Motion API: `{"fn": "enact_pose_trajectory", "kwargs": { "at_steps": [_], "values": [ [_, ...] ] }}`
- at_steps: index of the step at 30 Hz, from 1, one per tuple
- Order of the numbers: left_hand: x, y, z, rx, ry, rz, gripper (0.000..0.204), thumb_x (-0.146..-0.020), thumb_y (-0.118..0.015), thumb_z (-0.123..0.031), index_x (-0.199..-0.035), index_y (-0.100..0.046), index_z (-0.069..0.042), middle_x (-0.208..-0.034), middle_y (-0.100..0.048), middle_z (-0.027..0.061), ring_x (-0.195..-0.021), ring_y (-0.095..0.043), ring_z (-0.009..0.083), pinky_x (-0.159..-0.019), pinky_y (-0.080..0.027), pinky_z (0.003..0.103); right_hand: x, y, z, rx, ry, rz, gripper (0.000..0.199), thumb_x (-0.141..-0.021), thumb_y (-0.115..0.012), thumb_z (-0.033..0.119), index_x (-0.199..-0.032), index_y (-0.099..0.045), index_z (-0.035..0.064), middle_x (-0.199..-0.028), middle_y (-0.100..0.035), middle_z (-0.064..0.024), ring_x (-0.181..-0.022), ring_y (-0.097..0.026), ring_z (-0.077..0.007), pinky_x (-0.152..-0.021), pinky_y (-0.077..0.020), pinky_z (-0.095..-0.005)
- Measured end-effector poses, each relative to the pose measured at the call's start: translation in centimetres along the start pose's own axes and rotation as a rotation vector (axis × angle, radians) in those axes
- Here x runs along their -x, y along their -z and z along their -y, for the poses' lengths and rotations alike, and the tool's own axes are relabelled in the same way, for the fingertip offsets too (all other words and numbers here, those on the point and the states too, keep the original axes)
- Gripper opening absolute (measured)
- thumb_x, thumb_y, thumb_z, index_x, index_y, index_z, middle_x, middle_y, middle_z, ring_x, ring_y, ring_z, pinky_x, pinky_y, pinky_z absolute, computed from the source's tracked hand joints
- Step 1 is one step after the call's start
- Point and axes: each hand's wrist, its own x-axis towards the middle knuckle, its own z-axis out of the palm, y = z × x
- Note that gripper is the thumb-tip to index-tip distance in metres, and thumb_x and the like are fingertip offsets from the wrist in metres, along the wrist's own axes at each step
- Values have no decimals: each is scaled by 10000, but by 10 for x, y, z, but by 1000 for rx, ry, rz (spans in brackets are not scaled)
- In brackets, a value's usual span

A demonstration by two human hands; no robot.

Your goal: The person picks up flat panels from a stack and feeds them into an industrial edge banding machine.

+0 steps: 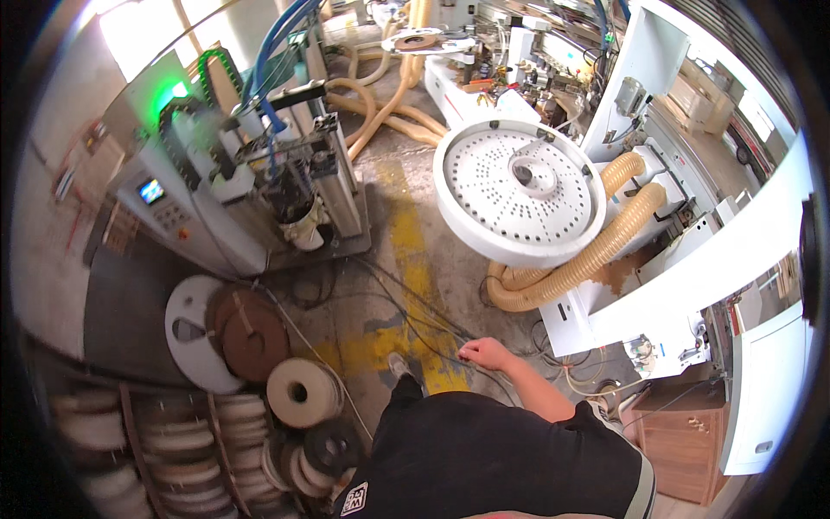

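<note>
My right hand (486,353) hangs over the floor with its fingers loosely curled in, and I see nothing held in it. Behind it run dark cables (432,324) on the concrete; the hand appears apart from them. My left hand does not show; my black shirt fills the lower middle. Ahead stands a round white tray (519,195) with many small holes and a raised rim. To the left, rolls of edge-banding tape lie on the floor, a cream roll (303,394) and a brown roll (251,337) among them.
A machine with a lit control panel (156,195) stands at the left. Ribbed yellow hoses (588,277) curve beside a white machine frame (674,303) on the right. Racks of stacked rolls (181,441) fill the lower left. A brown wooden cabinet (679,441) stands lower right.
</note>
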Motion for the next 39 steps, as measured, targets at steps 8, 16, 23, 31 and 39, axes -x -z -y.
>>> {"fn": "enact_pose_trajectory", "kwargs": {
  "at_steps": [8, 16, 23, 31, 39],
  "values": [
    [-234, 291, -330, 184, -261, -138, 237, -926, -553, -250, -907, -649, -35, -733, -652, 82, -638, -635, 176, -569, -508, 320, -148, 100, 125, -155, 73, -69, 240, -951, -590, 265, -963, -732, 72, -841, -724, -41, -786, -668, -125, -738, -512, -281],
    [-356, 385, -696, 165, -630, -98, 202, -953, -556, -210, -924, -639, -29, -744, -645, 51, -641, -615, 137, -586, -499, 278, -317, 218, 165, -343, 34, -319, 264, -941, -614, 328, -928, -725, 88, -721, -687, -48, -641, -640, -160, -625, -487, -299],
    [-486, 334, -710, -237, -744, 180, 261, -936, -625, -289, -1073, -694, -78, -899, -708, 81, -838, -689, 195, -716, -527, 335, -467, 331, 189, -222, 186, -413, 355, -930, -627, 422, -833, -693, 87, -645, -592, -85, -577, -575, -204, -570, -431, -323],
    [-553, 330, -886, -537, -658, 229, 293, -906, -604, -334, -1034, -709, -91, -894, -709, 123, -846, -682, 268, -757, -523, 372, -487, 403, 175, -326, -112, -449, 357, -915, -608, 471, -895, -709, 129, -711, -655, -90, -648, -631, -261, -609, -461, -351],
    [-694, 297, -1076, -1374, -866, 475, 357, -912, -501, -370, -1012, -703, -93, -1009, -707, 167, -987, -669, 351, -860, -522, 440, -496, 409, 171, -398, -509, -795, 257, -910, -652, 367, -962, -731, 127, -794, -703, -72, -726, -680, -205, -694, -521, -329]
  ]
}}
